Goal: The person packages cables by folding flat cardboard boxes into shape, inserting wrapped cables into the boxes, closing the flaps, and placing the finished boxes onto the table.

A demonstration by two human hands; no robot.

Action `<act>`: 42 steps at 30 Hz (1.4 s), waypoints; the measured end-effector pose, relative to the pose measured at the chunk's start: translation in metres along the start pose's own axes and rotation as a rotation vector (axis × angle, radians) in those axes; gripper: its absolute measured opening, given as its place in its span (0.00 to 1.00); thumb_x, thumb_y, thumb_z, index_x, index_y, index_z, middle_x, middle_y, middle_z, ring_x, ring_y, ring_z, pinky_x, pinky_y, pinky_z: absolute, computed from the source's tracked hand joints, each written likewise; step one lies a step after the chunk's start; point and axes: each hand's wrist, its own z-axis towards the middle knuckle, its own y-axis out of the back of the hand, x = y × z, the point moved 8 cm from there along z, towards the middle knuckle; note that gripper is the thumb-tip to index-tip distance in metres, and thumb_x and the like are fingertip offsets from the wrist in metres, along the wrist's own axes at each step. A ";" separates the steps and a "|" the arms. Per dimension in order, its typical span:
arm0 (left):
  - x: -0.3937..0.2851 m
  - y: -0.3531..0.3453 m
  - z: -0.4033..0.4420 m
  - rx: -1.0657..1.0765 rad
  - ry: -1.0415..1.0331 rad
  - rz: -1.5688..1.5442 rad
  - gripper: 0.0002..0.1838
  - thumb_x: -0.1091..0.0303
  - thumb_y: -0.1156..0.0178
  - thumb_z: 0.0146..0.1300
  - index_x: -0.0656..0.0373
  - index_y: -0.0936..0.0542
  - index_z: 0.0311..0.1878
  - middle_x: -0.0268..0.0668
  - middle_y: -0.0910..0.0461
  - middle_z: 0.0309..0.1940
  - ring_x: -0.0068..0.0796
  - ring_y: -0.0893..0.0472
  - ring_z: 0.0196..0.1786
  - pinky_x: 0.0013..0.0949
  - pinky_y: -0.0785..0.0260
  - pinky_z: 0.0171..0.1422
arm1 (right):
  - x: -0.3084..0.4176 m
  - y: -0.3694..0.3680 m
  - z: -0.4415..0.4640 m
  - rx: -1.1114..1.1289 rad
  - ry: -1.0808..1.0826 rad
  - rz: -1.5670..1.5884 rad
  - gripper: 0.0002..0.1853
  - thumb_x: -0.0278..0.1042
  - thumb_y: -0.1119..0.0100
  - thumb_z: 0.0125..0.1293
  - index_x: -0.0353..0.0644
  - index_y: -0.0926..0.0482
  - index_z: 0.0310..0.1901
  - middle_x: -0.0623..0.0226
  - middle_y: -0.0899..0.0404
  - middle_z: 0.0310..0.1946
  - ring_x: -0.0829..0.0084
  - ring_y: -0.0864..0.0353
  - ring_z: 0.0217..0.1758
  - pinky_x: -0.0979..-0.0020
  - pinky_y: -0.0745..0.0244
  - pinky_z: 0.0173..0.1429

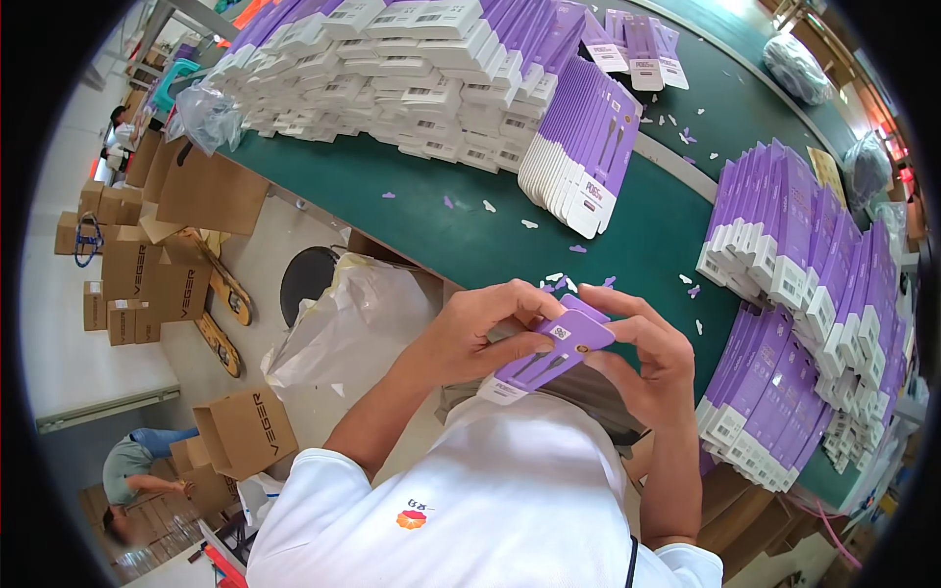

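Observation:
A purple-and-white cable box (545,359), printed with a picture of cables, is held in front of my chest at the table's near edge. My left hand (487,331) grips its left side, thumb on the printed face and fingers behind the upper part. At its upper right edge, the thumb and fingers of my right hand (642,355) close around the flap end. Just beyond my hands, small purple and white paper scraps (560,282) lie on the green table (412,220). A leaning row of similar boxes (586,147) stands farther forward.
Tall stacks of boxes (392,88) fill the table's far left; more stacks (799,284) stand to the right. A white bag (353,318) hangs beside a black stool (310,278). Brown cartons (147,279) and another person (137,480) are at left.

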 end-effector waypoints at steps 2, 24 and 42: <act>-0.005 -0.003 0.000 0.019 -0.060 0.123 0.17 0.77 0.26 0.75 0.62 0.16 0.63 0.40 0.09 0.53 0.32 0.07 0.48 0.37 0.12 0.53 | -0.009 0.002 -0.002 -0.076 -0.161 0.322 0.04 0.19 0.25 0.73 0.31 0.08 0.47 0.45 0.10 0.66 0.58 0.05 0.62 0.62 0.14 0.67; -0.030 -0.017 0.000 -0.029 -0.353 0.426 0.30 0.78 0.19 0.68 0.60 0.22 0.69 0.46 0.08 0.59 0.44 0.04 0.52 0.42 0.09 0.52 | 0.000 0.000 -0.007 -0.264 -0.212 0.166 0.06 0.16 0.26 0.72 0.32 0.11 0.48 0.53 0.07 0.53 0.71 0.06 0.54 0.71 0.08 0.58; -0.020 -0.015 0.005 -0.026 -0.144 0.135 0.21 0.82 0.25 0.72 0.63 0.16 0.66 0.44 0.09 0.57 0.35 0.06 0.55 0.37 0.09 0.57 | 0.027 0.000 -0.012 -0.382 0.263 -0.256 0.14 0.23 0.16 0.67 0.38 0.11 0.51 0.53 0.07 0.54 0.70 0.06 0.49 0.70 0.10 0.50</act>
